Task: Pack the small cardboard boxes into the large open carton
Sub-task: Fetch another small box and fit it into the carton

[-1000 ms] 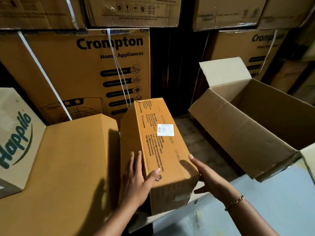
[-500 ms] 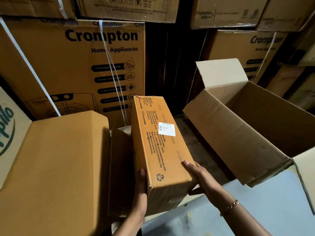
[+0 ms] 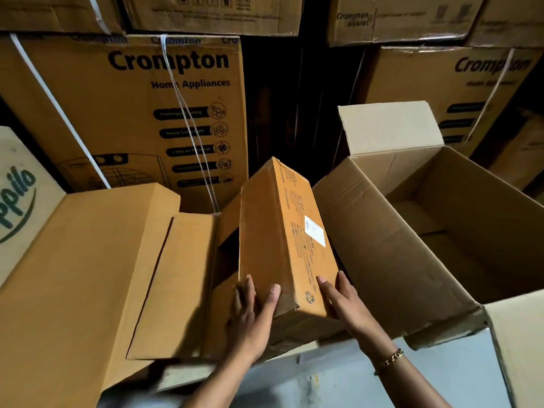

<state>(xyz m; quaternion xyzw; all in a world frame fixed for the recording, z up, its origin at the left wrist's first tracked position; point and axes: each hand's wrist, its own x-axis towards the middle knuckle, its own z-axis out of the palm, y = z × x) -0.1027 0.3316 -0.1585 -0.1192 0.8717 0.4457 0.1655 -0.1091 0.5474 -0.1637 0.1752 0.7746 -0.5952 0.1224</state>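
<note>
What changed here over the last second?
The small box came up out of the orange carton on the left, rolled its label face rightward and swung toward the open carton. Both hands kept hold: the left-hand grip wraps the near left edge, the right-hand grip lies flat on the right side. Open carton and stacked Crompton cartons unchanged.
</note>
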